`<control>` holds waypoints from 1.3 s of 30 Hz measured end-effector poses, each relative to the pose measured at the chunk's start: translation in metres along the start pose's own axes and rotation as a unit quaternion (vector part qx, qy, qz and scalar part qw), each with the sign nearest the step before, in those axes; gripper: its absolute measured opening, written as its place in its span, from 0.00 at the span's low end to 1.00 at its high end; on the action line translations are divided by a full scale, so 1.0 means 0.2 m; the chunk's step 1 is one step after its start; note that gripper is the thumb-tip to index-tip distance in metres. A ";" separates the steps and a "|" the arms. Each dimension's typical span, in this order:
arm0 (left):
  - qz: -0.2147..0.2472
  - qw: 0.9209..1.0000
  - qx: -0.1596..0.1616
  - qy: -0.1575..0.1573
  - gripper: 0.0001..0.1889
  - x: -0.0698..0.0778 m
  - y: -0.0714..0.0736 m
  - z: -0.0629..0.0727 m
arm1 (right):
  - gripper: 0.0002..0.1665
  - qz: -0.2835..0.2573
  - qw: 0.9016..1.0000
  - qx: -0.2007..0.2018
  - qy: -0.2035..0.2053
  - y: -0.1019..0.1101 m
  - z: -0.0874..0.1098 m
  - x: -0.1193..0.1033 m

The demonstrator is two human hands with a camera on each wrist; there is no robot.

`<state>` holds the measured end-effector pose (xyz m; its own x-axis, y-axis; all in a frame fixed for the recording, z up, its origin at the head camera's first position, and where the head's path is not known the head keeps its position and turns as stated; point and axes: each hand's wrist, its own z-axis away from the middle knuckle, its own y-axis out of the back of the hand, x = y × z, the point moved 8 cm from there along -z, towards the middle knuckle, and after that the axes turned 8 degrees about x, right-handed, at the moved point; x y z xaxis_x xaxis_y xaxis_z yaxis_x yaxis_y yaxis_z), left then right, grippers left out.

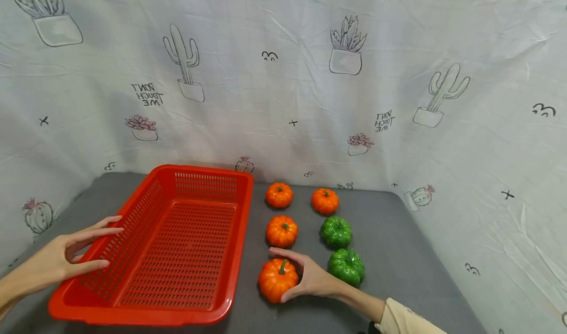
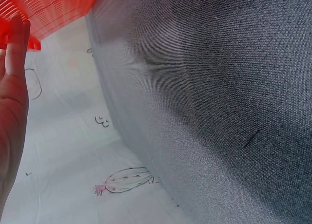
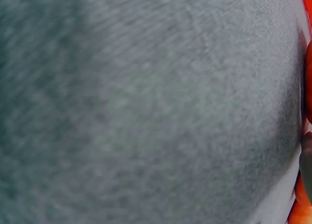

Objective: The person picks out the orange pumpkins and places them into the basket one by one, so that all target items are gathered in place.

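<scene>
In the head view my left hand [image 1: 77, 250] lies over the left rim of a red plastic basket [image 1: 239, 235], its fingers and thumb extended across the edge. The left wrist view catches that hand [image 2: 12, 97] at its left border, fingertips against the basket [image 2: 63, 9]. My right hand [image 1: 310, 277] curves round the nearest orange pumpkin [image 1: 272, 281], thumb at its near side and a finger along its far side. This pumpkin sits on the grey table, just right of the basket, green stem upward. Most of the right hand lies outside the right wrist view.
Three more orange pumpkins [image 1: 281, 231] stand beyond the right hand. Two green pumpkins [image 1: 346, 267] are to their right, the nearer one close behind the right wrist. Grey cloth covers the table [image 1: 398, 255]. A white curtain with plant drawings [image 1: 283, 78] encloses the back and sides.
</scene>
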<state>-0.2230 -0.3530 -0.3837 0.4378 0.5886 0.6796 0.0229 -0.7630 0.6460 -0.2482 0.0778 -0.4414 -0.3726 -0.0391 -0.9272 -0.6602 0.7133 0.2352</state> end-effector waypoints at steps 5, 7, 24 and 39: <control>-0.013 1.000 0.006 0.005 0.34 0.00 0.01 0.00 | 0.51 0.015 1.000 0.000 0.003 -0.01 -0.02 0.00; -0.022 1.000 0.010 0.008 0.34 0.00 0.01 -0.01 | 0.47 0.024 1.000 0.003 0.002 -0.01 -0.02 0.01; -0.001 0.998 -0.068 -0.005 0.32 0.04 0.02 -0.05 | 0.35 -0.004 0.999 0.041 -0.032 0.04 -0.01 -0.06; 0.058 0.993 -0.095 0.027 0.31 0.03 0.03 -0.04 | 0.34 -0.053 0.994 0.079 -0.057 0.13 -0.01 -0.18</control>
<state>-0.2275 -0.3524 -0.3721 0.3780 0.5167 0.7683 -0.1977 -0.7656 0.6121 -0.2544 0.0964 -0.4012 -0.2239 -0.0471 -0.9735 -0.5779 0.8107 0.0937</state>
